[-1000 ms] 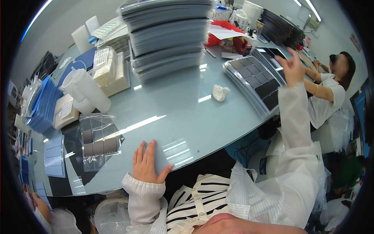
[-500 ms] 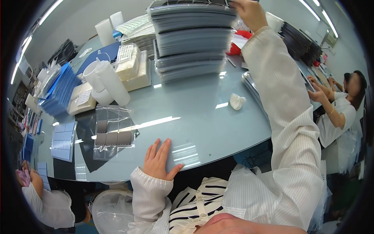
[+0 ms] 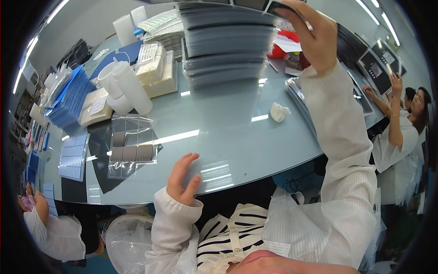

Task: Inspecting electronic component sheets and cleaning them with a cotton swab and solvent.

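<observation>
My right hand (image 3: 317,43) reaches up to the top of a tall stack of clear plastic sheets (image 3: 223,52). Its thumb and fingers pinch the near corner of a sheet with dark rectangular panels (image 3: 248,4), lifted off the stack at the picture's top edge. Part of that sheet is cut off by the frame. My left hand (image 3: 183,178) hovers over the table's near edge, thumb and fingers apart, holding nothing. To its left, a clear pocket sheet (image 3: 132,164) with several dark grey rectangles in its pockets lies partly over a black sheet (image 3: 101,176).
A crumpled white wad (image 3: 278,112) lies on the glass-topped table (image 3: 219,123). White bottles (image 3: 132,93), wrapped cream packs (image 3: 162,82), blue stacked sheets (image 3: 70,102) and a blue gridded sheet (image 3: 73,157) stand left. More sheets (image 3: 299,102) lie by my right forearm. A co-worker (image 3: 404,118) handles panels at right.
My right hand has drawn toward me, lifting the top sheet's near edge from the stack. My left hand has risen from lying flat on the table. The co-worker at right has raised a hand.
</observation>
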`<state>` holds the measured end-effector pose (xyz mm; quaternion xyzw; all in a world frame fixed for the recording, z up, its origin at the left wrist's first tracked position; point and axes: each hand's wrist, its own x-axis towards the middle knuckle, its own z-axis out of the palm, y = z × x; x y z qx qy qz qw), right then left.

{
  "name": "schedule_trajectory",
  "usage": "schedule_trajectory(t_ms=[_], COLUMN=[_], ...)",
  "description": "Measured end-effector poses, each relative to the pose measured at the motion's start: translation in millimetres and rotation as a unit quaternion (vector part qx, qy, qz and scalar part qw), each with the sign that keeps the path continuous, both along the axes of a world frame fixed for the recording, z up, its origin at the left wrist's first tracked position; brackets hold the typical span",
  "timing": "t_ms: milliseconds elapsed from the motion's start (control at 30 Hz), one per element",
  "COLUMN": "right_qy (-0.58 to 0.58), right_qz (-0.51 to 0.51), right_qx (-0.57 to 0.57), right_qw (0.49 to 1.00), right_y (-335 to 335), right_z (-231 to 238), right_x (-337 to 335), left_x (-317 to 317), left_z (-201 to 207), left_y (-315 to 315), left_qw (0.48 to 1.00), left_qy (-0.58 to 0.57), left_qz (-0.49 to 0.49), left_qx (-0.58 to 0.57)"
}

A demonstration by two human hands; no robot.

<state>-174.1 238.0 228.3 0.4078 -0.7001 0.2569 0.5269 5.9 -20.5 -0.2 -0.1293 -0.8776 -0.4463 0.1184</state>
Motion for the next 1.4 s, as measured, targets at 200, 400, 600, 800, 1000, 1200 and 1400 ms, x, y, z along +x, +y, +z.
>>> schedule_trajectory(t_ms=[200, 400, 600, 800, 1000, 1200, 1400], right_qy=[-0.073, -0.008, -0.012, -0.068, -0.066, -0.196, -0.261], right_qz=[0.207, 0.165, 0.084, 0.070, 0.067, 0.222, 0.227], right_qx=[0.225, 0.321, 0.170, 0.123, -0.050, -0.071, -0.055], right_qw=[0.949, 0.933, 0.982, 0.988, 0.994, 0.952, 0.937], right_y=[-1, 8, 38, 40, 21, 10, 21], right_z=[-68, -134, -159, -171, -174, -174, -187], right_x=[69, 124, 102, 91, 53, 50, 61], left_x=[-6, 7, 30, 26, 7, 8, 15], left_z=[19, 6, 17, -10, 24, 13, 19], left_y=[34, 38, 33, 7, -6, 4, 16], left_qw=[0.713, 0.669, 0.580, 0.597, 0.841, 0.911, 0.949], left_qy=[-0.070, -0.074, -0.179, -0.168, -0.232, -0.138, -0.107], left_qz=[-0.225, -0.145, -0.182, -0.338, -0.196, -0.233, -0.077], left_qx=[0.660, 0.726, 0.774, 0.708, 0.448, 0.313, 0.288])
